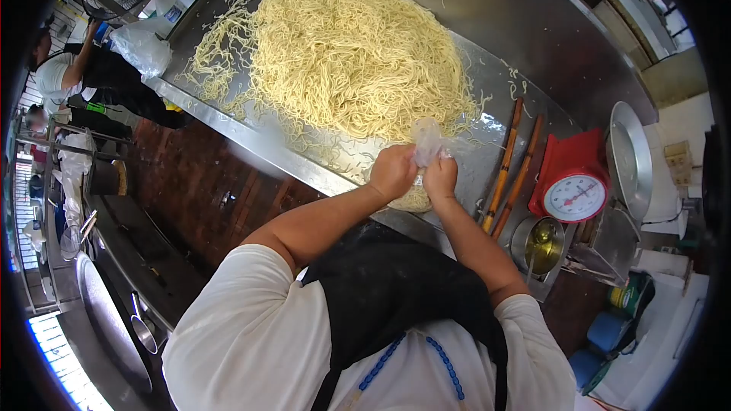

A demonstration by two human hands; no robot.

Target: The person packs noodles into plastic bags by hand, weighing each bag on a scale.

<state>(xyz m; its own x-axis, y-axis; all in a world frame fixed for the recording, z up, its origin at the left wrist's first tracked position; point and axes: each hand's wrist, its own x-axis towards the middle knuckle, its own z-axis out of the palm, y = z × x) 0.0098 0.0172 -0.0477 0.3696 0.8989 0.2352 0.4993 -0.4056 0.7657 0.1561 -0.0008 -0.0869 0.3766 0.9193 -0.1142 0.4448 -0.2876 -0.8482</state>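
Our left hand [394, 170] and right hand [441, 176] clench a clear plastic bag [428, 139] near the silver steel table's [207, 120] edge. Bare metal separates us from two brown wooden sticks [503, 167].

- Dressed in a white shirt [240, 320], short-sleeved, ending above the elbows
- Covered in front by a black apron [396, 274] with dark straps [501, 373]
- Adorned with blue segmented strands [379, 365] at the chest

Noodle heap [358, 61] on counter [247, 141]. Right of it, two sticks [510, 167] side by side; farther right, scale [571, 183]. Pot [538, 246] before scale, near counter's front edge.
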